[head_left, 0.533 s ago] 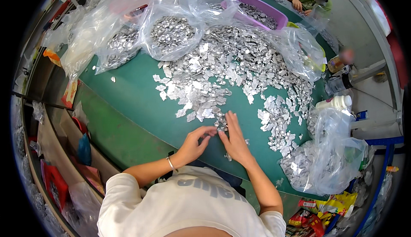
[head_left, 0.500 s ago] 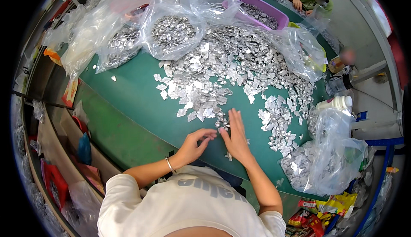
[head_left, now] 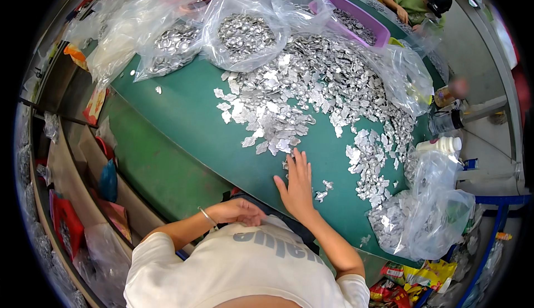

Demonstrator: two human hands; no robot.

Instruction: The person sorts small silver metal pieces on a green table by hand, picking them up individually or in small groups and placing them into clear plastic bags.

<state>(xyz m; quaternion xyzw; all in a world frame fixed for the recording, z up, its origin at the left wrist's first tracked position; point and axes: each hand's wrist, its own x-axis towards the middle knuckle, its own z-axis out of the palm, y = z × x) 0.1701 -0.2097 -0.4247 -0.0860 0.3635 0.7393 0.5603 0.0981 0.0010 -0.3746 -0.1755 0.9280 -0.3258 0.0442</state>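
Note:
My right hand (head_left: pixel 297 188) lies palm down with its fingers stretched out on the green table, at the near end of a heap of small flat silvery metal pieces (head_left: pixel 272 116). A few pieces (head_left: pixel 285 166) peek out beside its fingers, and a small cluster of pieces (head_left: pixel 322 191) sits just to its right. My left hand (head_left: pixel 239 212) is drawn in against my shirt at the near table edge. Its fingers are curled and pressed together; whatever they hold, if anything, is hidden.
Clear plastic bags of metal pieces (head_left: pixel 245 38) stand along the far side. Behind the heap is a purple bin (head_left: pixel 381 32). Another filled bag (head_left: pixel 428 213) and a white bottle (head_left: pixel 439 145) stand at the right. A co-worker in green (head_left: pixel 409 2) sits at the far right.
My left hand has pulled back from beside the right hand to the table edge, its fingers curling in. My right hand has come slightly nearer and flattened. The cluster to its right now shows.

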